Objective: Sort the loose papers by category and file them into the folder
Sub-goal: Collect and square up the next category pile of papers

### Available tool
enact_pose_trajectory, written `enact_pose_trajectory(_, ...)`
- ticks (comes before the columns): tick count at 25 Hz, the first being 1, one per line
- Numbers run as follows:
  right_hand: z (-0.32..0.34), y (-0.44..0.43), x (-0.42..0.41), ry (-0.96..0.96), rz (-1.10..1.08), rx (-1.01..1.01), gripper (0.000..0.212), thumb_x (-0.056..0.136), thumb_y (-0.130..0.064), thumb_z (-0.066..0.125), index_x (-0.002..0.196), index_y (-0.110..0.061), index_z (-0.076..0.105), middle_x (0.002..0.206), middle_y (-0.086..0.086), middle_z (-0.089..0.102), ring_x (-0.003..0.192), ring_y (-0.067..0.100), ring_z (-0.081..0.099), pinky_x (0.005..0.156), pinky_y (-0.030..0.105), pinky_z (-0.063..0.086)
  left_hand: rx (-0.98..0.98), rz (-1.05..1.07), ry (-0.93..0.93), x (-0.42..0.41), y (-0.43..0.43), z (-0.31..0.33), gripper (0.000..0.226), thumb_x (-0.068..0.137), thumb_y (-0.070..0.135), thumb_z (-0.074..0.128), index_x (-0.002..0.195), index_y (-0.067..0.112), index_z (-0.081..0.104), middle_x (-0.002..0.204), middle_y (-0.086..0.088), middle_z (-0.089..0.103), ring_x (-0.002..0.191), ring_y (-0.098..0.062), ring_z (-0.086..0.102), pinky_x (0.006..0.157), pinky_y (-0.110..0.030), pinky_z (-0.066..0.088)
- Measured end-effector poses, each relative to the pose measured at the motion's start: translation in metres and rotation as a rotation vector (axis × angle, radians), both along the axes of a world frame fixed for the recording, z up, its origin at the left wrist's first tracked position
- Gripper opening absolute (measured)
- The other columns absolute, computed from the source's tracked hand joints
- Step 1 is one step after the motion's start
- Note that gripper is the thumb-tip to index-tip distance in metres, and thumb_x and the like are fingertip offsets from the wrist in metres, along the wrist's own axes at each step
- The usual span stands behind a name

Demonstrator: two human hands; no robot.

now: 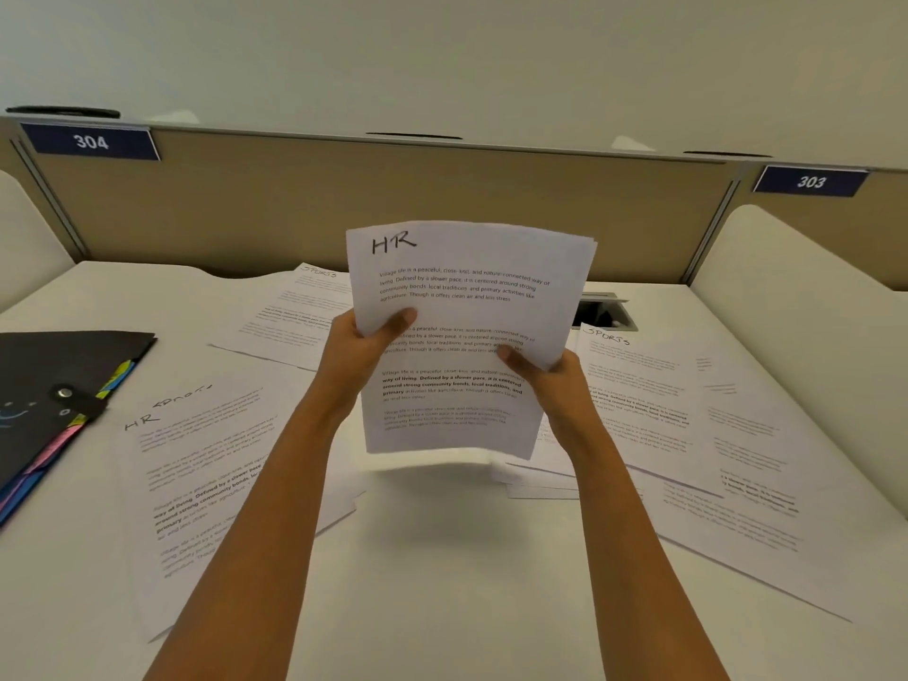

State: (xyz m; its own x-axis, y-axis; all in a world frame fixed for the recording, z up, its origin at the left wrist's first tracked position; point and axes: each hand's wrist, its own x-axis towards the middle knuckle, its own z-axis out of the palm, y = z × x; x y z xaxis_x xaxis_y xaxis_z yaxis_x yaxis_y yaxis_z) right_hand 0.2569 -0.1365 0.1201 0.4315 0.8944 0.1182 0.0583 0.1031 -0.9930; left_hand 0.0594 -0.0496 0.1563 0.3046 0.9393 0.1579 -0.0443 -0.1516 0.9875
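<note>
1. The person holds a stack of papers point(467, 267) upright above the middle of the desk point(442, 607), its lower edge lifted off the surface. The top sheet is headed "HR" in handwriting.
2. The left hand point(358, 349) grips the stack's left edge, thumb pressed on the front sheet. The right hand point(555, 380) grips the right edge lower down, thumb likewise across the front.
3. The folder point(44, 380) lies at the desk's left edge, well apart from the stack. It is black, with a strap and snap across its front. Coloured divider tabs point(118, 380) in yellow, blue and pink stick out along its open side. I cannot tell whether any sheets are filed inside.
4. Loose sheets lie flat around the hands: an HR sheet point(206, 474) beside the folder, a far SPORTS sheet point(299, 312) towards the partition point(393, 199), and a right SPORTS sheet point(638, 400) overlapping further pages point(747, 493).
5. A dark cable hatch point(602, 312) sits in the desk behind the stack; its contents are too dim to make out.
6. Number plates reading 304 point(91, 141) and 303 point(810, 181) hang on the partition.
</note>
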Motion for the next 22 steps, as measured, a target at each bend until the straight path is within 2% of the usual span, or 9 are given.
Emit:
enact_pose_trajectory(4, -0.008, 0.002, 0.004, -0.028, 0.05, -0.062, 0.021, 0.083, -0.024, 0.068, 0.103, -0.028, 0.062, 0.097, -0.004, 0.07, 0.085, 0.018, 0.069, 0.074, 0.034, 0.058, -0.024, -0.01, 0.033, -0.005, 0.001, -0.005, 0.026, 0.071, 0.034, 0.069, 0.097, 0.032, 0.061, 0.095, 0.006, 0.069, 0.086, -0.017, 0.067, 0.069, -0.033, 0.057)
enact_pose_trajectory(7, -0.018, 0.001, 0.003, -0.039, 0.062, -0.121, 0.016, 0.084, -0.023, 0.066, 0.099, -0.028, 0.062, 0.096, -0.004, 0.069, 0.084, 0.014, 0.067, 0.067, 0.026, 0.056, -0.042, 0.004, 0.083, -0.004, -0.001, -0.015, 0.022, 0.082, 0.024, 0.069, 0.101, 0.028, 0.06, 0.095, 0.006, 0.068, 0.088, -0.019, 0.067, 0.07, -0.033, 0.057)
enact_pose_trajectory(10, -0.019, 0.004, 0.005, -0.031, 0.033, -0.1, 0.02, 0.083, -0.026, 0.068, 0.102, -0.022, 0.065, 0.095, -0.003, 0.072, 0.08, 0.015, 0.071, 0.067, 0.027, 0.058, -0.015, 0.068, 0.093, -0.003, 0.002, -0.014, 0.013, 0.087, 0.026, 0.063, 0.099, 0.025, 0.061, 0.092, 0.007, 0.068, 0.082, -0.014, 0.067, 0.065, -0.028, 0.055)
enact_pose_trajectory(13, -0.028, 0.006, 0.01, -0.05, -0.022, -0.134, 0.026, 0.083, -0.03, 0.068, 0.107, -0.021, 0.062, 0.098, -0.002, 0.072, 0.08, 0.016, 0.072, 0.071, 0.03, 0.059, 0.012, 0.207, 0.176, -0.008, 0.015, -0.03, 0.027, 0.093, 0.029, 0.054, 0.115, 0.016, 0.061, 0.108, -0.001, 0.068, 0.092, -0.02, 0.067, 0.08, -0.034, 0.055)
enact_pose_trajectory(15, -0.042, 0.004, 0.014, -0.1, -0.049, -0.169, 0.028, 0.084, -0.031, 0.067, 0.109, -0.02, 0.06, 0.101, -0.002, 0.07, 0.084, 0.016, 0.07, 0.073, 0.03, 0.058, 0.053, 0.398, 0.387, -0.017, 0.022, -0.056, 0.031, 0.096, 0.028, 0.049, 0.122, 0.013, 0.057, 0.119, -0.007, 0.064, 0.105, -0.026, 0.063, 0.091, -0.036, 0.049)
enact_pose_trajectory(17, -0.055, 0.0, 0.017, -0.129, -0.082, -0.196, 0.03, 0.085, -0.03, 0.066, 0.112, -0.018, 0.059, 0.102, -0.002, 0.069, 0.084, 0.013, 0.068, 0.07, 0.024, 0.055, 0.075, 0.549, 0.752, -0.033, 0.026, -0.091, 0.038, 0.097, 0.027, 0.044, 0.13, 0.01, 0.05, 0.132, -0.014, 0.056, 0.121, -0.032, 0.053, 0.104, -0.043, 0.038)
enact_pose_trajectory(19, -0.067, -0.004, 0.02, -0.141, -0.107, -0.224, 0.03, 0.086, -0.028, 0.065, 0.112, -0.016, 0.058, 0.101, -0.001, 0.067, 0.082, 0.011, 0.065, 0.068, 0.023, 0.053, -0.046, 0.579, 1.068, -0.048, 0.025, -0.122, 0.053, 0.098, 0.035, 0.038, 0.142, 0.007, 0.033, 0.148, -0.019, 0.035, 0.139, -0.036, 0.029, 0.115, -0.052, 0.014)
enact_pose_trajectory(20, -0.072, -0.005, 0.022, -0.146, -0.114, -0.243, 0.029, 0.086, -0.028, 0.065, 0.111, -0.016, 0.059, 0.101, 0.0, 0.067, 0.082, 0.013, 0.066, 0.072, 0.027, 0.055, -0.138, 0.566, 1.168, -0.052, 0.023, -0.134, 0.06, 0.098, 0.04, 0.033, 0.147, 0.007, 0.022, 0.154, -0.02, 0.02, 0.143, -0.037, 0.014, 0.115, -0.055, 0.003)
enact_pose_trajectory(22, -0.082, -0.007, 0.026, -0.154, -0.117, -0.277, 0.03, 0.085, -0.028, 0.066, 0.111, -0.015, 0.06, 0.103, 0.002, 0.068, 0.087, 0.019, 0.067, 0.082, 0.037, 0.056, -0.281, 0.516, 1.247, -0.056, 0.018, -0.148, 0.07, 0.097, 0.049, 0.025, 0.15, 0.008, 0.007, 0.157, -0.019, 0.002, 0.145, -0.038, -0.001, 0.112, -0.059, -0.005)
